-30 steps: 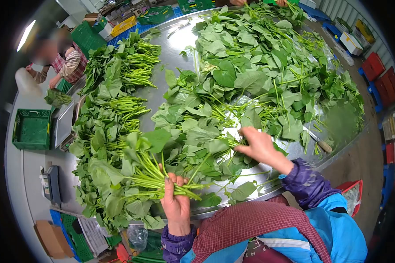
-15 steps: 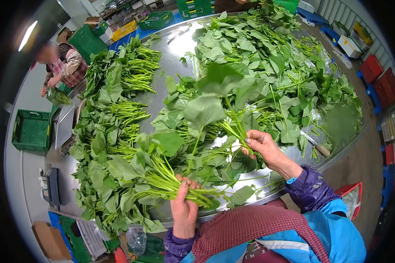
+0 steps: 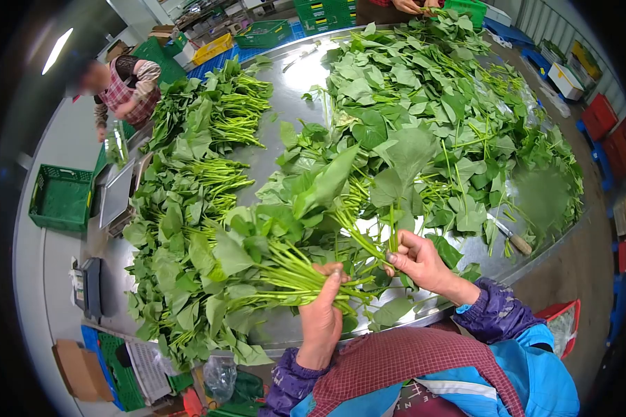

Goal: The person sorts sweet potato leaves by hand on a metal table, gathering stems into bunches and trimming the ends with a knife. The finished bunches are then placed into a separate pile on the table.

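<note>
My left hand [image 3: 321, 316] is closed around a thick bunch of leafy green stems [image 3: 292, 272], its leaves pointing left and its cut ends to the right. Just right of it, my right hand [image 3: 426, 265] pinches a few more leafy stems [image 3: 358, 235] between thumb and fingers, with broad leaves standing up above. Both hands are over the front of the metal table [image 3: 285, 97]. Left of them lies a long row of laid-out bunches [image 3: 219, 177], stems toward the right. A loose heap of leafy stems [image 3: 410, 90] covers the far and right side.
A knife [image 3: 511, 235] with a wooden handle lies at the table's right edge. At left, a co-worker [image 3: 129, 90] handles a clear bag [image 3: 116, 147] beside a scale [image 3: 117, 194] and a green crate [image 3: 61, 197]. Another person's hands [image 3: 414, 5] show at the far edge.
My two hands have come closer together, the left one shifting right with its bunch. The view has shifted slightly. Another person's hands now show at the top, and the co-worker's bag hangs upright.
</note>
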{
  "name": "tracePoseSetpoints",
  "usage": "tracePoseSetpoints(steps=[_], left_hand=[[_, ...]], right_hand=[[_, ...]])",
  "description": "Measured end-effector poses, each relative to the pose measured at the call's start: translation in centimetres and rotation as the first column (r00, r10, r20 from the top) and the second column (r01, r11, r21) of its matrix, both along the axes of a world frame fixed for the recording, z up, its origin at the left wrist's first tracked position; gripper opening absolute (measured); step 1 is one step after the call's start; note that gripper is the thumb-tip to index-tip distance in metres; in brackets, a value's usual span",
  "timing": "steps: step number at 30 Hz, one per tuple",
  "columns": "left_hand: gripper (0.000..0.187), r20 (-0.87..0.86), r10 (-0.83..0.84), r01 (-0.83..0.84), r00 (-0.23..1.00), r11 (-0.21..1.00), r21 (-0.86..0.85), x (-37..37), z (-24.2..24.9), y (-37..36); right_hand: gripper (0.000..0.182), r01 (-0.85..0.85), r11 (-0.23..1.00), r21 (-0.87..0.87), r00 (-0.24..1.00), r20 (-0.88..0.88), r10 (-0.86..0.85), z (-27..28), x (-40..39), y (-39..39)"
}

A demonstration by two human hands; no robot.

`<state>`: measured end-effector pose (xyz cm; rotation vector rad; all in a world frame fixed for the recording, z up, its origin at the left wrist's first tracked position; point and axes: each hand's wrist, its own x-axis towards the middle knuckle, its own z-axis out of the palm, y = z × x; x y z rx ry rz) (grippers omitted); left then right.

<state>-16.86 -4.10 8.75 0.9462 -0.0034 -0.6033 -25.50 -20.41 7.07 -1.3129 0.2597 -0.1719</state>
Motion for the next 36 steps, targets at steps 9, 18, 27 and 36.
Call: tracePoseSetpoints(steps=[9,18,27,36], left_hand=[[0.017,-0.111,-0.169,0.175,0.979,0.983,0.048,-0.6,-1.1,-0.7],[0.036,-0.069,-0.053,0.04,0.996,0.984,-0.176,1.6,-1.3,3.3],[0.023,-0.034,-0.224,0.142,0.974,0.719,-0.681,3.8,1.4,8.4],[0.022,-0.033,-0.127,0.084,0.991,0.809,-0.582,3.8,0.7,8.4]], right_hand=[[0.018,0.042,0.91,-0.413,0.998,-0.015,-0.053,-0.7,-0.2,1.5],[0.036,0.666,0.683,0.301,0.73,-0.07,-0.68,0.5,-2.7,-8.3],[0.039,-0.145,0.302,-0.942,0.972,-0.192,-0.134,-6.1,3.4,-0.3],[0.02,0.145,0.986,-0.086,0.981,-0.113,-0.155,-2.7,3.2,-4.7]])
